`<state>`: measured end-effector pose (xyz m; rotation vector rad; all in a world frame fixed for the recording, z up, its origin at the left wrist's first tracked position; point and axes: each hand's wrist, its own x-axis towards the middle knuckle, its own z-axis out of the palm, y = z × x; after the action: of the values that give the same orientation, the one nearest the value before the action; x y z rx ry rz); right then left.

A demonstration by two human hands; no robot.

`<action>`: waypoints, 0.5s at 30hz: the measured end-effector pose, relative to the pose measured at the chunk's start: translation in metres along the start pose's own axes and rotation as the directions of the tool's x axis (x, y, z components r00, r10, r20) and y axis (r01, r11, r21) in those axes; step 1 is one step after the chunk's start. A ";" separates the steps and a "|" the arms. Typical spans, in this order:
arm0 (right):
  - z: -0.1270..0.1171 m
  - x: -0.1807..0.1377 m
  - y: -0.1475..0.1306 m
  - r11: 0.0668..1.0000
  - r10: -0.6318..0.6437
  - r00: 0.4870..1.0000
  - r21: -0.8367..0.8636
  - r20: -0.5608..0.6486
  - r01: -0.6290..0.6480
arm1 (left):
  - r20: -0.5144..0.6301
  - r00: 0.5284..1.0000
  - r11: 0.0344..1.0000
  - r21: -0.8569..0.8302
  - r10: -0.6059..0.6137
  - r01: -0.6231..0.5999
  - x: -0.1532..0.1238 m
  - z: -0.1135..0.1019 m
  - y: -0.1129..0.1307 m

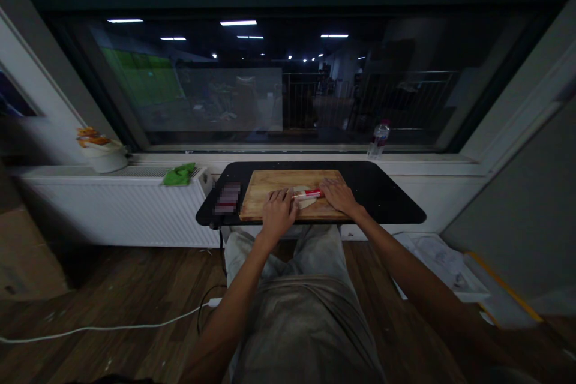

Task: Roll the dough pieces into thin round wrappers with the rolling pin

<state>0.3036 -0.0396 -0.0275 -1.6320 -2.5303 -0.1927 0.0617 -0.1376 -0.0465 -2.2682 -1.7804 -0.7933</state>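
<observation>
A rolling pin (308, 194) with a red and white wrap lies across a thin, flat piece of pale dough (306, 204). Both rest on a wooden board (261, 189). Over the pin's left end, my left hand (278, 209) is closed with its fingers curled forward. My right hand (338, 195) is on the right end, its fingers bent over the pin and hiding that tip. Between the hands only the wrapped middle of the pin shows, and part of the dough is hidden under it.
The board stands on a small black table (387, 198) below a wide window. A blurred-out item (227, 198) lies left of the board. On the sill stands a plastic bottle (378, 139). A green cloth (179, 174) and a white pot (105, 156) sit on the radiator (112, 210). A white cable (135, 327) crosses the floor.
</observation>
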 end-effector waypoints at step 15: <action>0.016 -0.018 0.006 0.996 -0.089 0.977 -0.015 -0.196 0.088 | -0.133 0.988 0.993 -0.079 0.077 -0.088 -0.024 0.006 0.001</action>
<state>0.3162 -0.0501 -0.0460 -1.4253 -2.4556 -0.3523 0.0603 -0.1562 -0.0635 -2.2683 -1.6149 -0.9930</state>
